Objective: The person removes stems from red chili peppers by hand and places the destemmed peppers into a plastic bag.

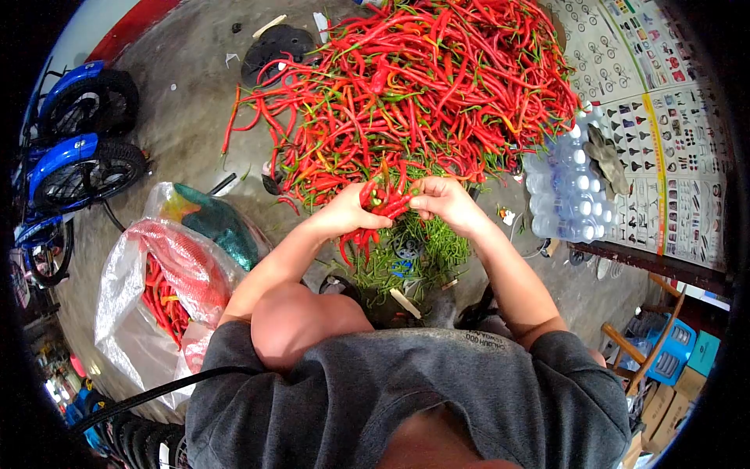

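Centre: left hand (355,211) grasping several glossy, slender red chillies (387,205) with green stems; right hand (444,205) pinching at their stem ends.

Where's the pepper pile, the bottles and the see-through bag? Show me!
Pepper pile (437,86): head view, middle of the heap.
Bottles (564,191): head view, side of one bottle.
See-through bag (123,301): head view, its left side.

We crouch in what looks like a bicycle shop, beside blue-fendered wheels (90,168) and parts posters (656,133).
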A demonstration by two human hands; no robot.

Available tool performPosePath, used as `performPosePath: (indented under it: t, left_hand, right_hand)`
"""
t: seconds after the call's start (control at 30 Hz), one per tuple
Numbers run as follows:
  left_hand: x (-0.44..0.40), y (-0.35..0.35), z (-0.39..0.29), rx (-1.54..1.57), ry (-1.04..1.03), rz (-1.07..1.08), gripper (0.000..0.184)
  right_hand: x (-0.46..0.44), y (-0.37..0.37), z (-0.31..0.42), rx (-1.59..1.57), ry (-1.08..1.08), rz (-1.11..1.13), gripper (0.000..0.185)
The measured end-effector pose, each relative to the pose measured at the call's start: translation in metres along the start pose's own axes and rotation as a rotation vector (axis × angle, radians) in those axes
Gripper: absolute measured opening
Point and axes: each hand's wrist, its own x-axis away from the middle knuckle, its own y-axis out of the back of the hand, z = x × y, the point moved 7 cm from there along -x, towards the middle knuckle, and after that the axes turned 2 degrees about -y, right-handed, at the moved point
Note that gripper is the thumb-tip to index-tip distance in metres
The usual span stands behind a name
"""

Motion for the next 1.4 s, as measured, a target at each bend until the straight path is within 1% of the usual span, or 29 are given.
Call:
performPosePath:
  t: [0.03,0.07,0.13,0.17,0.2,0.27,0.33,0.4,0.43,0.47,0.53,0.6,0.67,0.7,0.73,0.8,0.83,0.9,0.93,0.97,1.0,1.07,1.1,1.13,1.2,1.23,1.33,1.37,1.4]
  left_hand:
    - [0.000,0.000,0.000,-0.106,-0.030,0.025,0.038]
    - [0.001,0.000,0.001,-0.105,-0.029,0.026,0.038]
    - [0.001,-0.001,-0.005,-0.388,-0.103,0.035,0.037]
    - [-0.002,0.003,-0.007,-0.774,-0.271,0.031,0.039]
    - [-0.002,0.005,-0.010,-0.774,-0.269,0.030,0.039]
    - [0.001,0.010,-0.024,-0.925,-0.330,-0.072,0.043]
    - [0.002,0.028,-0.009,-0.580,-0.046,-0.209,0.041]
    - [0.001,0.031,-0.009,-0.065,-0.044,-0.289,0.036]
    - [-0.002,0.034,0.004,0.114,-0.001,-0.309,0.031]
    - [-0.002,0.033,0.003,0.111,-0.003,-0.311,0.031]
    - [0.002,0.028,0.018,0.511,0.156,-0.357,0.026]
    - [0.000,0.033,0.029,0.496,0.094,-0.303,0.022]
    - [0.003,0.029,0.029,0.692,0.162,-0.310,0.018]
    - [0.003,0.030,0.029,0.695,0.162,-0.309,0.018]
    - [0.001,0.027,0.030,0.756,0.152,-0.270,0.024]
    - [-0.006,0.021,0.030,0.878,0.131,-0.186,0.039]
    - [-0.011,0.015,0.035,0.898,0.151,-0.056,0.051]
    - [-0.016,0.004,0.038,0.939,0.199,-0.061,0.048]
    - [-0.018,-0.002,0.041,0.977,0.244,-0.075,0.046]
    - [-0.021,-0.005,0.053,0.984,0.273,-0.111,0.044]
    - [-0.020,-0.011,0.041,0.991,0.285,-0.068,0.039]
    - [-0.016,-0.014,0.039,0.954,0.343,-0.081,0.033]
    - [-0.016,-0.013,0.044,0.954,0.345,-0.082,0.033]
    - [-0.015,-0.012,0.054,0.930,0.376,-0.028,0.033]
    - [-0.014,-0.013,0.061,0.902,0.407,0.024,0.033]
    - [-0.013,-0.014,0.061,0.916,0.423,0.019,0.029]
    - [-0.009,-0.003,0.060,0.984,0.412,-0.043,0.026]
    - [-0.008,0.009,0.059,0.938,0.338,-0.116,0.027]
    - [-0.008,0.022,0.057,0.891,0.261,-0.189,0.027]
  right_hand:
    - [0.003,-0.002,-0.002,-0.052,-0.041,0.029,0.010]
    - [0.005,0.000,-0.004,-0.052,-0.042,0.029,0.010]
    - [0.013,-0.011,-0.023,-0.358,-0.236,0.199,0.011]
    - [0.018,-0.015,-0.039,-0.492,-0.346,0.160,0.013]
    - [0.023,-0.018,-0.041,-0.479,-0.389,0.175,0.016]
    - [0.022,-0.014,-0.037,-0.317,-0.398,0.244,0.026]
    - [-0.009,0.027,-0.028,0.356,-0.291,0.113,0.040]
    - [-0.049,0.076,-0.003,0.789,-0.174,-0.322,0.050]
    - [-0.065,0.090,0.009,0.926,-0.089,-0.484,0.048]
    - [-0.077,0.099,0.019,1.058,0.000,-0.647,0.047]
    - [-0.110,0.110,0.006,1.006,-0.022,-0.586,0.045]
    - [-0.121,0.112,-0.002,0.956,-0.046,-0.524,0.042]
    - [-0.103,0.106,0.006,0.771,-0.063,-0.553,0.037]
    - [-0.083,0.093,0.020,0.839,-0.028,-0.560,0.034]
    - [-0.066,0.085,0.025,0.977,0.047,-0.614,0.035]
    - [-0.020,0.058,0.030,0.961,0.044,-0.584,0.037]
    - [-0.005,0.050,0.017,1.005,-0.050,-0.549,0.034]
    - [0.027,0.015,0.014,0.892,0.121,-0.468,0.033]
    - [0.035,0.001,0.007,0.904,0.072,-0.400,0.030]
    - [0.041,-0.016,0.009,0.995,0.095,-0.339,0.027]
    - [0.044,-0.029,0.008,1.002,0.175,-0.251,0.024]
    - [0.044,-0.046,0.010,1.117,0.258,-0.103,0.024]
    - [0.043,-0.052,0.010,1.121,0.350,-0.022,0.016]
    - [0.041,-0.050,0.011,1.119,0.349,-0.022,0.016]
    - [0.047,-0.066,0.026,1.096,0.653,0.240,0.010]
    - [0.049,-0.070,0.030,1.132,0.715,0.327,0.010]
    - [0.039,-0.061,0.050,1.171,0.798,0.341,0.016]
    - [0.024,-0.047,0.056,1.266,0.669,0.258,0.017]
    - [0.008,-0.029,0.067,1.232,0.661,0.067,0.014]
